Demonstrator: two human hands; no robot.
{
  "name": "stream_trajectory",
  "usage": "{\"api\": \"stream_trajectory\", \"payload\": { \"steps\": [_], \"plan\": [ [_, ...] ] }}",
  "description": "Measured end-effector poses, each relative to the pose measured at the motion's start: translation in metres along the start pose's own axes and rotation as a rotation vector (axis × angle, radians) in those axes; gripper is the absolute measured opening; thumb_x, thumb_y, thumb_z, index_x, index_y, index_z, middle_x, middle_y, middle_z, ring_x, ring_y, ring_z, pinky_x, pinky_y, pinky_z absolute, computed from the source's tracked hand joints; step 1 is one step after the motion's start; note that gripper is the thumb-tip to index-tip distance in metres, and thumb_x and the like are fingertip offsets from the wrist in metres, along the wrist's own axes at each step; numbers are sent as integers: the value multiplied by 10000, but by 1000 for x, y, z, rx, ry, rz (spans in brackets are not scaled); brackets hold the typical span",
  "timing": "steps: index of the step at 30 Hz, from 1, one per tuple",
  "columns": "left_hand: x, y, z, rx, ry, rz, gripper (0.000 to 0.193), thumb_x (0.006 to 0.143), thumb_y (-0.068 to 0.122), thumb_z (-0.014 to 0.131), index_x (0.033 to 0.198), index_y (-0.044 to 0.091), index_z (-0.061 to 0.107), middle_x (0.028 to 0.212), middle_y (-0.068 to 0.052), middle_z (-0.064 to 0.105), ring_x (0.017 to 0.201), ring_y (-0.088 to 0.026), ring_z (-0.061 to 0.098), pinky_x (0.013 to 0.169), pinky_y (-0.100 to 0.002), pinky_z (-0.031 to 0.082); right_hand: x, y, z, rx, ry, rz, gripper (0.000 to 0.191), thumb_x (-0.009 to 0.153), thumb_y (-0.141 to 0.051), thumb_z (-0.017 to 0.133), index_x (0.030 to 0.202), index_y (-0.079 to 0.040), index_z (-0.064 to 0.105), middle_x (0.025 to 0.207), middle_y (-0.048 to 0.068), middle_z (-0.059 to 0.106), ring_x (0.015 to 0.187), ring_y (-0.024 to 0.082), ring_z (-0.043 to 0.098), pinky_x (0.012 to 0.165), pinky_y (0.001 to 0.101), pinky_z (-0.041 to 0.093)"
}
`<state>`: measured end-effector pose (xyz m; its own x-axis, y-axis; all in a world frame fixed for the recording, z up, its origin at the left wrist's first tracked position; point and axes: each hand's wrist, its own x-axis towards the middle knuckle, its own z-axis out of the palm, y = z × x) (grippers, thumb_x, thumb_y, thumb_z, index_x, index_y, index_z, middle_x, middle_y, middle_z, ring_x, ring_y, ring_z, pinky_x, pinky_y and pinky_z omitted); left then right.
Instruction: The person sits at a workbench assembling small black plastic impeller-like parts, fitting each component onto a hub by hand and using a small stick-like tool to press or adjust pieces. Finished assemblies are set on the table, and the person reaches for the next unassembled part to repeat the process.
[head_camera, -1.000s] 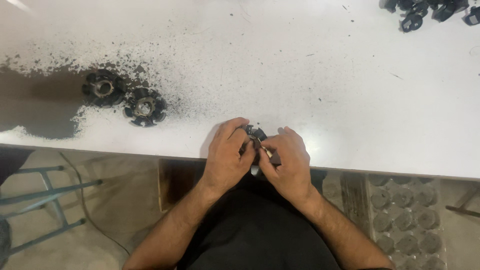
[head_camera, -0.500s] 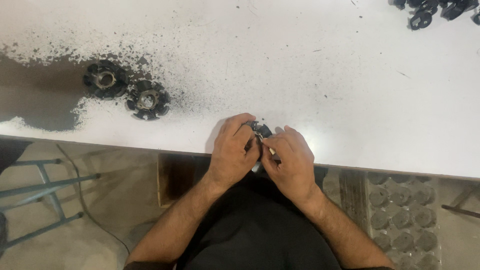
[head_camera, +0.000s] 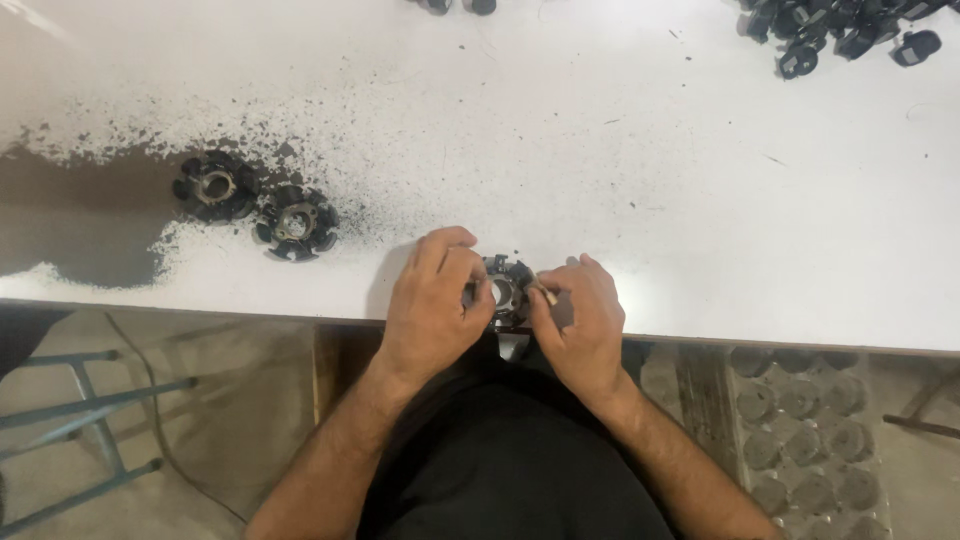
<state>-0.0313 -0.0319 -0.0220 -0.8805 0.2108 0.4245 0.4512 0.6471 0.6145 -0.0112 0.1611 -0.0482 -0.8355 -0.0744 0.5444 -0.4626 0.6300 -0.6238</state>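
Head view: we see both hands at the near edge of the white table (head_camera: 700, 200); the left hand (head_camera: 432, 310) and the right hand (head_camera: 583, 322) clamp a black ring-shaped part (head_camera: 503, 290) between them, fingers curled tight on its rim, its metal bore showing; the part sits just above the table edge; well to the left, two similar black rings (head_camera: 250, 200) lie side by side amid dark speckled dust (head_camera: 90, 220); a heap of small black parts (head_camera: 840, 30) lies at the far right corner.
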Motion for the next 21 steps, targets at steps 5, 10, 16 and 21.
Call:
{"api": "stream_trajectory", "payload": {
  "steps": [5, 10, 16, 21],
  "plan": [
    [10, 2, 7, 49, -172, -6, 302, 784, 100, 786, 1007, 10, 604, 1047, -150, 566, 935, -361, 600, 791, -476, 513, 1, 1, 4, 11, -35, -2, 203, 883, -8, 752, 1039, -66, 635, 906, 61, 680, 817, 247, 663, 1101, 558, 483],
    [10, 8, 12, 140, -154, -23, 199, 835, 101, 766, 935, 44, 604, 989, -116, 581, 916, -341, 613, 800, -465, 515, 4, 2, -1, 4, -20, -25, 197, 885, -14, 753, 1038, -61, 639, 944, 78, 671, 889, 290, 650, 1090, 553, 478],
    [11, 6, 9, 113, -114, 85, 268, 792, 106, 758, 1021, 18, 651, 1123, -137, 631, 987, -347, 640, 855, -466, 519, 4, 4, -5, 20, -9, -18, 187, 873, -25, 757, 1022, -62, 650, 932, 74, 667, 896, 310, 648, 1084, 553, 471],
    [12, 1, 10, 76, -100, 97, 154, 876, 95, 742, 1016, 63, 687, 1218, -87, 676, 1069, -296, 669, 910, -436, 536, 6, 8, -6, 4, -68, -19, 194, 871, -37, 756, 1024, -65, 640, 925, 73, 649, 896, 281, 652, 1067, 560, 456]
  ]
}}
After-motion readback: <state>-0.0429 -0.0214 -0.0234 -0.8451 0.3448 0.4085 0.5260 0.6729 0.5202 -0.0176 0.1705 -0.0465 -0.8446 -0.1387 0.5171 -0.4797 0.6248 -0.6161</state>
